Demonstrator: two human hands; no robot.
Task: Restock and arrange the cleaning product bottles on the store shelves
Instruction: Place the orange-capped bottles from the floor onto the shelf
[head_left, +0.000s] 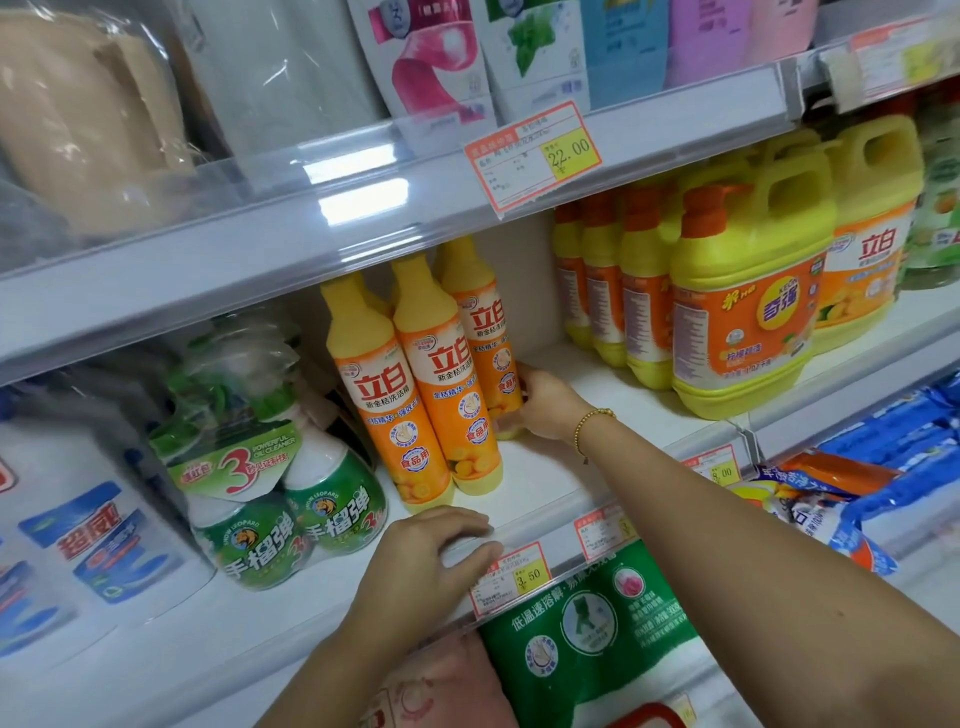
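Observation:
Several slim yellow-and-orange dish soap bottles stand in a row on the middle shelf (566, 473). My right hand (540, 405) grips the base of the rearmost visible bottle (493, 338), which stands upright behind the two front bottles (415, 395). My left hand (431, 561) rests on the shelf's front edge, its fingers loosely curved over the rail and holding nothing. More bottles of the same kind stand further back, mostly hidden.
Green spray cleaner bottles (291, 509) stand left of the row. Large yellow detergent jugs (743, 291) and a line of smaller yellow bottles (602, 280) fill the shelf's right side. Refill pouches hang above; a green bag (582, 649) and blue packs (857, 467) lie below.

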